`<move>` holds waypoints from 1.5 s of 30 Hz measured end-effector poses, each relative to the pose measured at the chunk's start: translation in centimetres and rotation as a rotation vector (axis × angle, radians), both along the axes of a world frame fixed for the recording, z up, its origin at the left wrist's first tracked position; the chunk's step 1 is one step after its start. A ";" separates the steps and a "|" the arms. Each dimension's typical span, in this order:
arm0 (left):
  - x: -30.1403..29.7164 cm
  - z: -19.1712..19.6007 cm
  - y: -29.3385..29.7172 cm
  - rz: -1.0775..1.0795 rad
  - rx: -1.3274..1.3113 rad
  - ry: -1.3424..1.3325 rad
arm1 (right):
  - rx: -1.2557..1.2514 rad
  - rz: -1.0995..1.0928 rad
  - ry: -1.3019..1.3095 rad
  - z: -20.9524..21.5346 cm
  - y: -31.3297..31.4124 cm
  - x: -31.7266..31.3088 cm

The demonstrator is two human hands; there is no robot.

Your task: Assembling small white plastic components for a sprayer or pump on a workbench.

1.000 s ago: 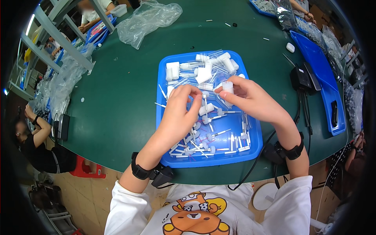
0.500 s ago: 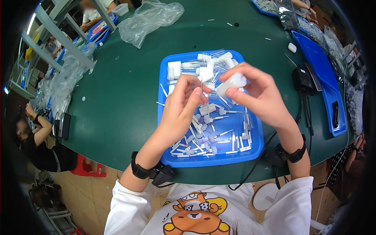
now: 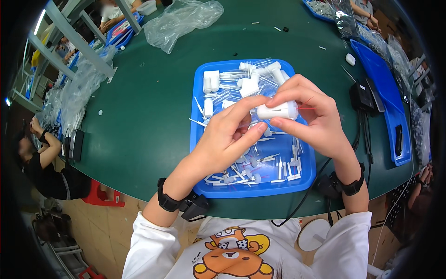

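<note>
Between the fingers of my right hand (image 3: 318, 118) lies a white plastic cylinder (image 3: 275, 111), held sideways. It has a slot along its side, a pale translucent cap at the right end and thin red strands sticking out there. My left hand (image 3: 227, 135) closes at the cylinder's left end, its index finger against it. Something clear shows by those fingertips, too hidden to make out. Both hands are above a blue tray (image 3: 260, 191). In it are white blocks (image 3: 250, 87), clear thin tubes (image 3: 227, 79) and small white sticks with greyish caps (image 3: 253, 162).
A crumpled clear bag (image 3: 179, 23) lies on the green table (image 3: 139, 121). At the right stand a black device with cables (image 3: 360, 97), a white case (image 3: 350, 59) and a long blue tray (image 3: 399, 151). A grey metal frame (image 3: 79, 42) rises at the left. Other people sit around the table.
My hands have come together. The white cylinder has turned from tilted to nearly level, its capped end to the right, and my left fingers have moved up to its left end.
</note>
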State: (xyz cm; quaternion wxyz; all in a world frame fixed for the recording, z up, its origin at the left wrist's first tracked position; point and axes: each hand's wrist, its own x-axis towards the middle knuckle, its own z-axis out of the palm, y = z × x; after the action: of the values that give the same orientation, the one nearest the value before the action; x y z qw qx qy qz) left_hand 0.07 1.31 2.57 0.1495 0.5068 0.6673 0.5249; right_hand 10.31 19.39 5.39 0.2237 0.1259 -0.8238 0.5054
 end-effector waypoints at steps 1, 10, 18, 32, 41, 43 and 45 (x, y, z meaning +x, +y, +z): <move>0.0 0.0 0.0 0.002 -0.008 0.005 | 0.056 -0.005 0.010 0.0 0.1 0.0; -0.4 -0.1 -0.2 -0.046 -0.165 0.054 | 0.074 -0.005 -0.037 0.2 -1.1 0.4; 0.5 0.0 -0.2 -0.145 -0.101 -0.192 | -0.091 0.091 -0.147 -0.2 -1.2 0.3; 0.1 -1.1 -0.3 -0.531 -0.032 -1.105 | 0.105 -0.014 -0.051 -1.4 -2.0 -0.2; 0.6 0.5 0.0 -0.469 0.092 -1.043 | -0.046 -0.071 0.019 -1.3 -2.4 0.1; 0.6 0.1 0.1 -0.528 0.127 -1.093 | -0.161 -0.084 0.041 -1.3 -2.5 0.1; 0.6 -0.3 0.2 -0.569 0.162 -1.141 | -0.221 -0.047 0.062 -1.4 -2.5 -0.2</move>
State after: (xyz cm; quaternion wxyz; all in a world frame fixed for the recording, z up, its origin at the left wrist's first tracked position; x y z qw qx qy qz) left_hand 0.65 1.50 2.31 0.5757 0.3148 0.2805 0.7006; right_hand 10.12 16.86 3.97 0.2734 0.0965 -0.7585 0.5837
